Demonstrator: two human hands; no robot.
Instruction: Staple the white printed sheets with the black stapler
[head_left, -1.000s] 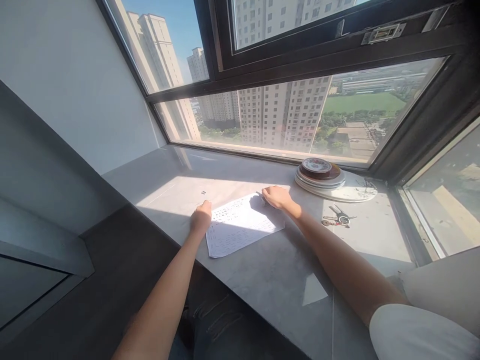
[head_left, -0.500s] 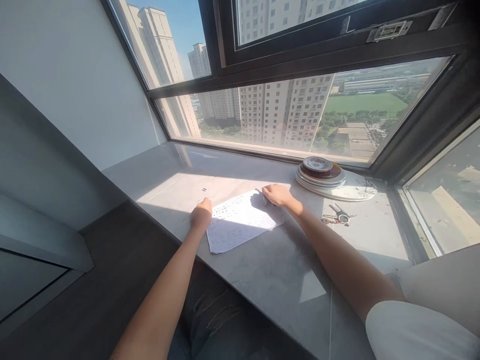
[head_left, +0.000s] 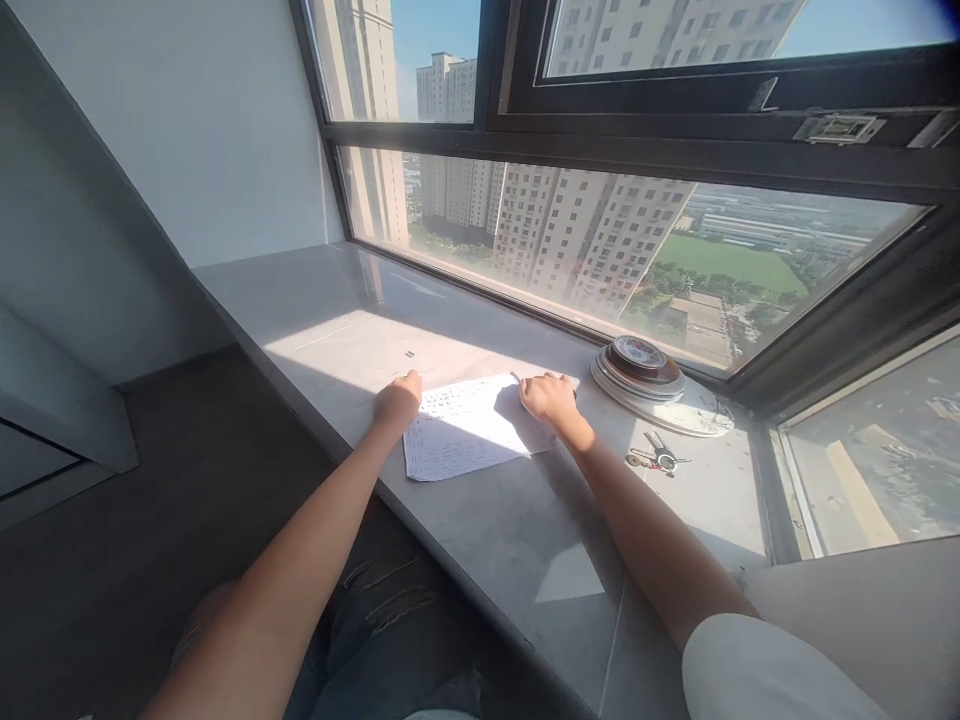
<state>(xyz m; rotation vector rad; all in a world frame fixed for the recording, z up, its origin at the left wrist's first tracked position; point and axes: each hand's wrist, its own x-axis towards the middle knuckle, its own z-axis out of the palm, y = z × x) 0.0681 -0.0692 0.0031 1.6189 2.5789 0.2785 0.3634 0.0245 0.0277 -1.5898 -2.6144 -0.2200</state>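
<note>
Sheet of paper (head_left: 469, 440) flat on windowsill (head_left: 480, 530), near room-side edge; left hand (head_left: 399, 400) curled at paper's left edge, right hand (head_left: 547, 398) curled at its far right corner, grips unclear; stacked plates (head_left: 637, 375) along window-side edge, metal gadget (head_left: 661, 459) near right end

Between the left hand (head_left: 399, 400) and right hand (head_left: 549, 398), the sheet (head_left: 465, 435) looks like matt paper, lightly creased — the sill (head_left: 480, 520) beneath smooth, faintly glossy. Past the right hand, the stacked plates (head_left: 643, 388) look glossy too.
</note>
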